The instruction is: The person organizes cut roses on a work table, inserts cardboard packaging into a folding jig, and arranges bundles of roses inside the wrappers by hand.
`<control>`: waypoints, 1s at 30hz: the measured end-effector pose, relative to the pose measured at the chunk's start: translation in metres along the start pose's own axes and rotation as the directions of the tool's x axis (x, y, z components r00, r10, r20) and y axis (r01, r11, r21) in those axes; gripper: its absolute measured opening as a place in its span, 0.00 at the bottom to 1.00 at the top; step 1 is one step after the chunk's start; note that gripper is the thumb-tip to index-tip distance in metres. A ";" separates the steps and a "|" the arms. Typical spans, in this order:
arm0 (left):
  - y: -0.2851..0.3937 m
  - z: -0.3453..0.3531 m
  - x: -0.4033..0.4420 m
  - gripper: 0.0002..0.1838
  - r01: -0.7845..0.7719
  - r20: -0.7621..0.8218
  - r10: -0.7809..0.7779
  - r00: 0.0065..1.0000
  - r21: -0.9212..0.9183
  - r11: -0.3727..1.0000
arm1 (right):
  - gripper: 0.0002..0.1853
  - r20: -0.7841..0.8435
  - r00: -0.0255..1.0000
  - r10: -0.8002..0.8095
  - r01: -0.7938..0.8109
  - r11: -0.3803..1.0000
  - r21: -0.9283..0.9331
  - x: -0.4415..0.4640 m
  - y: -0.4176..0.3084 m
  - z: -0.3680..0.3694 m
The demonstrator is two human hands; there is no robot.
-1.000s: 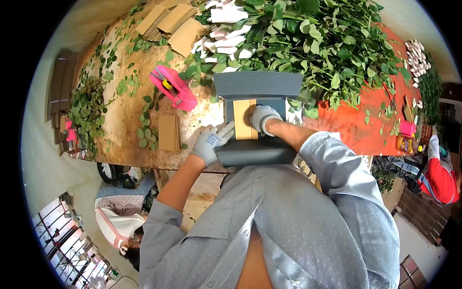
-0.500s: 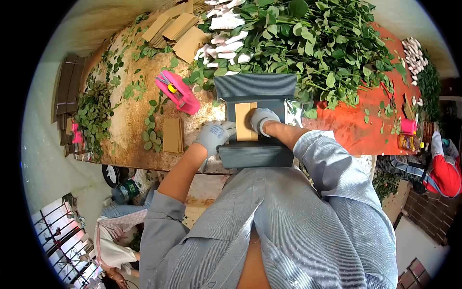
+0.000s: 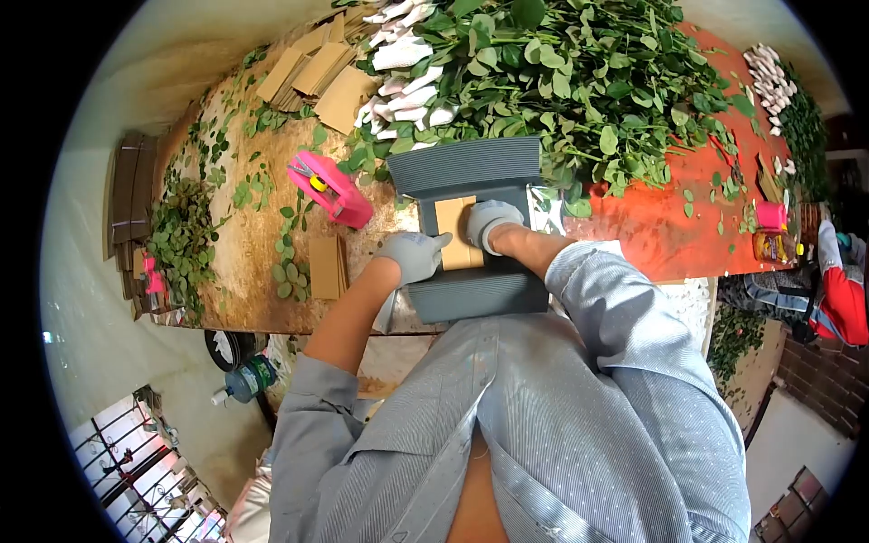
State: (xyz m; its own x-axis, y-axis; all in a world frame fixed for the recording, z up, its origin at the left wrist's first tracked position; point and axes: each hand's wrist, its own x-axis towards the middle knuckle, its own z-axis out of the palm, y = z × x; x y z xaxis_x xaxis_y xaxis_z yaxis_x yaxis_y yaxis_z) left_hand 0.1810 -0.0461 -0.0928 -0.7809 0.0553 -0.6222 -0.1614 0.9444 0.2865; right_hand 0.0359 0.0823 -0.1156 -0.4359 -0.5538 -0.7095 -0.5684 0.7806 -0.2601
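Note:
A brown cardboard piece (image 3: 460,253) lies in the middle of a dark grey holder with ribbed flaps (image 3: 466,167). My left hand (image 3: 414,255), in a pale grey glove, is at the cardboard's left edge. One digit reaches onto the cardboard; the other fingers are curled and partly hidden. My right hand (image 3: 494,223), gloved too, is closed and covers the upper right edge of the cardboard. Its fingertips are out of sight, so what they hold does not show. A pink tape dispenser (image 3: 333,190) stands to the left, and stacked cardboard pieces (image 3: 328,268) lie nearer my left arm.
Leafy stems (image 3: 579,90) heap up behind the holder, beside white-wrapped bundles (image 3: 403,90). More cardboard (image 3: 312,72) sits at the back left. Loose leaves (image 3: 253,185) litter the table (image 3: 625,240). At far right is another person in a red top (image 3: 842,303).
My left hand has shifted onto the cardboard's edge, one digit now extended over it. My right hand stays on the cardboard. The view has turned slightly; the person at lower left is mostly out of sight.

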 end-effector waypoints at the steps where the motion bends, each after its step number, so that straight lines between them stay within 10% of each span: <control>1: 0.003 0.000 -0.001 0.27 0.027 0.036 -0.028 0.999 0.027 0.999 | 0.19 -0.028 0.998 -0.050 0.048 0.997 -0.062 0.005 0.000 0.002; 7: -0.021 0.025 0.000 0.31 -0.018 0.011 0.018 1.000 0.075 0.997 | 0.28 0.115 0.912 -0.393 0.396 0.918 -0.009 -0.067 -0.023 -0.040; 9: -0.026 0.033 0.000 0.32 -0.097 -0.033 0.100 0.994 0.090 0.991 | 0.33 0.094 0.770 -0.631 0.596 0.764 0.248 -0.108 -0.019 -0.049; 11: -0.010 0.018 -0.007 0.34 -0.045 -0.039 0.046 0.998 0.034 0.998 | 0.30 -0.079 0.587 -0.806 0.810 0.584 0.055 -0.118 -0.004 -0.030; 14: 0.002 0.006 -0.006 0.33 0.064 0.034 -0.065 0.997 0.035 0.997 | 0.15 -0.029 0.668 -0.743 0.699 0.642 -0.315 -0.120 0.000 -0.005; 18: -0.003 0.015 -0.004 0.33 0.020 -0.012 -0.018 1.000 0.101 0.995 | 0.15 0.007 0.642 -0.767 0.723 0.602 -0.339 -0.118 0.000 -0.011; 22: -0.008 0.027 0.001 0.26 0.001 -0.047 0.002 0.999 0.064 0.998 | 0.15 -0.416 0.432 -0.800 0.792 0.557 -0.248 -0.101 0.014 -0.079; 26: 0.002 0.016 -0.010 0.25 0.009 -0.125 -0.010 0.992 -0.008 1.000 | 0.10 -0.857 0.129 -0.499 0.510 0.775 -0.374 -0.063 0.042 -0.209; 30: 0.001 0.017 -0.008 0.26 0.019 -0.088 -0.019 0.996 0.005 1.000 | 0.15 -0.801 0.479 -0.359 -0.010 0.910 -0.414 -0.011 0.083 -0.246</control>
State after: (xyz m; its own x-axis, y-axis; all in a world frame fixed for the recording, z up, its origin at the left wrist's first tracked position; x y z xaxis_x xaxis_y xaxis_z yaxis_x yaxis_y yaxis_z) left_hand 0.1971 -0.0405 -0.1002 -0.8275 0.0088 -0.5614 -0.1737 0.9468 0.2710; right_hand -0.1782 0.0819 0.0318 -0.5637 -0.7777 0.2782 -0.8018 0.5962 0.0418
